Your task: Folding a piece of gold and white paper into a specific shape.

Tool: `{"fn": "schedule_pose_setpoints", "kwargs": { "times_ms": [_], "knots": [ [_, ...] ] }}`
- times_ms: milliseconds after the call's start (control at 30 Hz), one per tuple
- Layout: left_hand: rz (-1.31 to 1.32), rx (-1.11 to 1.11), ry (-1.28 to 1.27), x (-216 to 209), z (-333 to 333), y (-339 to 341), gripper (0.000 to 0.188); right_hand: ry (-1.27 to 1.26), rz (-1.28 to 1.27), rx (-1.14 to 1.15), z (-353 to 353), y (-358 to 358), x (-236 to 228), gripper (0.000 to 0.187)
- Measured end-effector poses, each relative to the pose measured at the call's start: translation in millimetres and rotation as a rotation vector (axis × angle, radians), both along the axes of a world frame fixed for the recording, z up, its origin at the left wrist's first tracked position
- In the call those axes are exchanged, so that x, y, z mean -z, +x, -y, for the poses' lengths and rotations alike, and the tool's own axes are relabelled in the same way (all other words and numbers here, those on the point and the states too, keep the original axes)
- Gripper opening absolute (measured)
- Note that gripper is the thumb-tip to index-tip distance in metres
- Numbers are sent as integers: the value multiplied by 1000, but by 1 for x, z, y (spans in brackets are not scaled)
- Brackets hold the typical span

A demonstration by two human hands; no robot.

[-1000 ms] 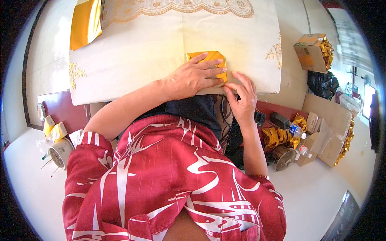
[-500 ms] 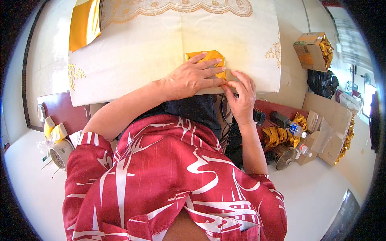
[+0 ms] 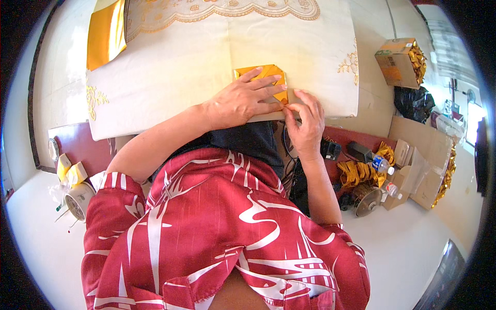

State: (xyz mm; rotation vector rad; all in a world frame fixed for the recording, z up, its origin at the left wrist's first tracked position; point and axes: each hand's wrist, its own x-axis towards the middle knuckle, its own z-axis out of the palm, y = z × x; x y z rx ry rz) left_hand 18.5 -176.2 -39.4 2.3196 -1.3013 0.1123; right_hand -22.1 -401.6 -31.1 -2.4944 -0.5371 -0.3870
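Observation:
A folded piece of shiny gold foil paper [image 3: 272, 68] lies near the front edge of a table with a cream cloth [image 3: 170, 82]. Across it rests my left hand [image 3: 238, 102], laid flat with the fingers spread and pressing the paper down. My right hand [image 3: 307, 123] is at the paper's near right corner, thumb and fingertips closed together against its edge. Most of the paper's left and lower parts are hidden under my left hand. Larger gold sheets [image 3: 107, 36] hang over the cloth at the far left.
Lace trim [image 3: 227, 11] crosses the far side of the cloth. To the right stand a cardboard box of gold pieces [image 3: 395, 63], a black plastic bag [image 3: 413, 105], plastic bottles [image 3: 381, 165] and gold foil strips [image 3: 355, 174]. At the left is a white round container [image 3: 78, 200].
The view shifts slightly. Both hands stay in nearly the same place on the gold paper, with my right fingertips still at its corner.

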Motion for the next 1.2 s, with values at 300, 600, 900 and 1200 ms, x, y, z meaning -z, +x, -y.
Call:
{"fn": "schedule_pose_setpoints", "kwargs": {
  "times_ms": [300,600,900,1200],
  "knots": [
    [-59,16,-5,1,-1,0,43,-3,-10,28,-4,-2,-1,16],
    [-32,-4,10,1,0,-1,40,-1,-74,27,10,-24,0,33],
    [-78,-11,-29,7,-1,1,43,-221,-26,-58,8,-27,-3,43],
    [-147,7,-99,9,-4,3,39,-225,0,11,1,-32,3,34]
  ]
}}
